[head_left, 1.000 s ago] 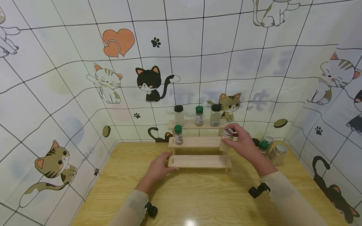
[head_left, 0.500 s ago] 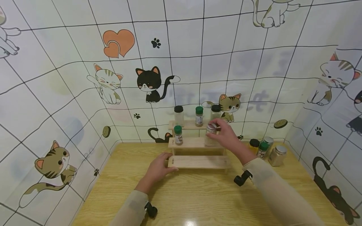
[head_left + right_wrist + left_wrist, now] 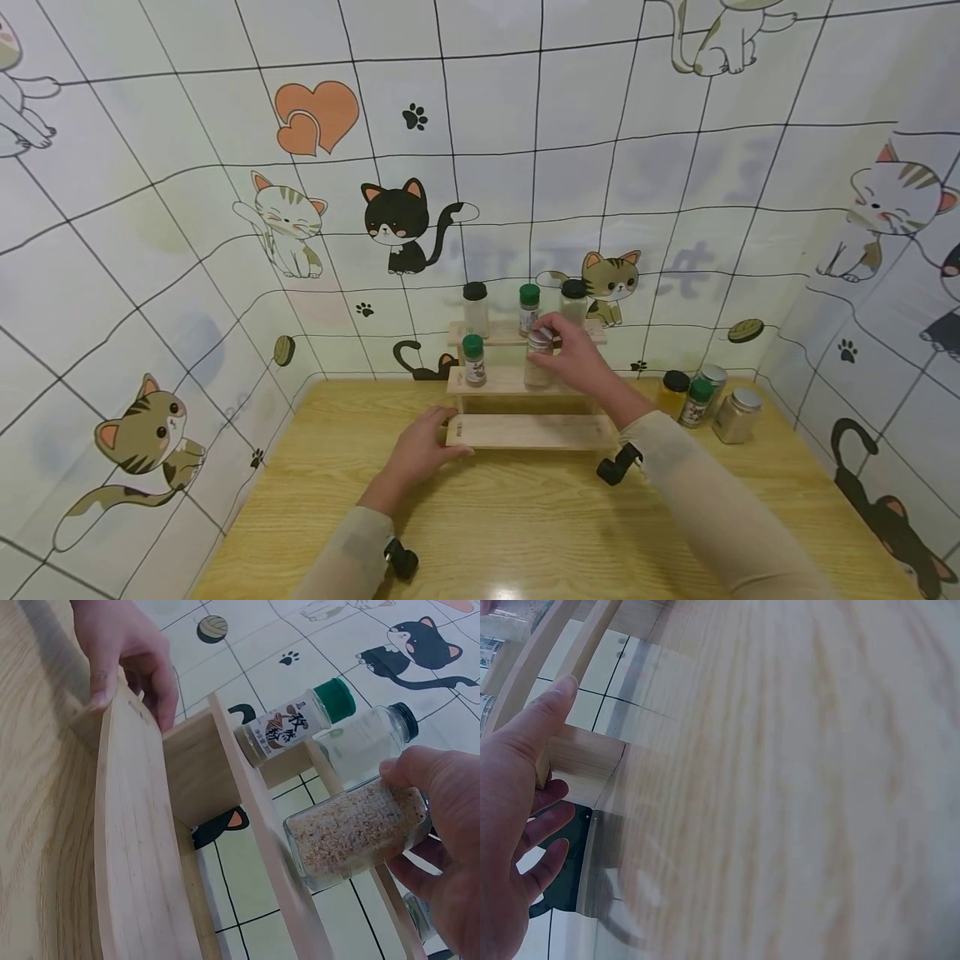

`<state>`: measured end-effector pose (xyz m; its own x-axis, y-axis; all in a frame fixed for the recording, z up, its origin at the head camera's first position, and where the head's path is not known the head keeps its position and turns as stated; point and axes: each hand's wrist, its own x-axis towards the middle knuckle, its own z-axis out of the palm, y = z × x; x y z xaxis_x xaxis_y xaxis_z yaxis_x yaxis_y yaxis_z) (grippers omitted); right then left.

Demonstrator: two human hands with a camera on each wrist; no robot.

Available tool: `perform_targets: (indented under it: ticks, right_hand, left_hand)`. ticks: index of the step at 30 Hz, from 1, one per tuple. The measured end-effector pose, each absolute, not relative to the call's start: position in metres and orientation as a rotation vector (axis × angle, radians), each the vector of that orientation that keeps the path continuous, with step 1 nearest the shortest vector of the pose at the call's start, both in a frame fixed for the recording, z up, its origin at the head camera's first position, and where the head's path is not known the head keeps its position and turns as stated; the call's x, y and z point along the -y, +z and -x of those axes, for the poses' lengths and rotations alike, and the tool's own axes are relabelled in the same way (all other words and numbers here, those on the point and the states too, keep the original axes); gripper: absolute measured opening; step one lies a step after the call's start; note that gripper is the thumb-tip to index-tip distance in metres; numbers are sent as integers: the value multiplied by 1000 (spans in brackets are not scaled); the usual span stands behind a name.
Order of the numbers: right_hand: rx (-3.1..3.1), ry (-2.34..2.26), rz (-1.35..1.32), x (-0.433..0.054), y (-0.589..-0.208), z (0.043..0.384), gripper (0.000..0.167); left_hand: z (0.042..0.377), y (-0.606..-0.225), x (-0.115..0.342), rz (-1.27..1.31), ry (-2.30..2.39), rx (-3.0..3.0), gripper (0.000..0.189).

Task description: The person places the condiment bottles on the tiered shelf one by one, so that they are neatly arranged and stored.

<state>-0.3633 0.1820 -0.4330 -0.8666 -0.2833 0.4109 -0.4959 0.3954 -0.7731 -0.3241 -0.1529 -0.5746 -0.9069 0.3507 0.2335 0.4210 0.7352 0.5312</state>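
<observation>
A three-tier wooden rack (image 3: 532,432) stands on the table. My left hand (image 3: 422,442) grips the left end of its lowest tier, thumb over the board in the left wrist view. My right hand (image 3: 579,357) holds a square glass spice jar (image 3: 356,832) near its silver lid; coarse pinkish-brown grains fill it. This jar is at the middle tier, right of a small green-capped spice jar (image 3: 474,362); I cannot tell whether its base touches the board. The top tier bears a black-capped jar (image 3: 476,312), a green-capped jar (image 3: 528,307) and another black-capped jar (image 3: 573,305).
Right of the rack, several jars stand grouped on the table (image 3: 510,517): a yellow one with a black cap (image 3: 674,393), a green-capped one (image 3: 697,403) and silver-lidded ones (image 3: 737,417). A cat-patterned wall covering (image 3: 495,183) rises behind and at both sides.
My right hand has carried the silver-lidded jar leftward along the middle tier, from its right end to near its middle. The left hand has stayed on the rack.
</observation>
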Motion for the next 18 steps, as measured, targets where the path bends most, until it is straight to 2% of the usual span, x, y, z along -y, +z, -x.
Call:
perform_targets:
  ticks: [18]
  right_hand:
    - [2427,1433,-671,-169,-455,363,51]
  left_hand:
    - [326,-578,153,637,-910,2796,82]
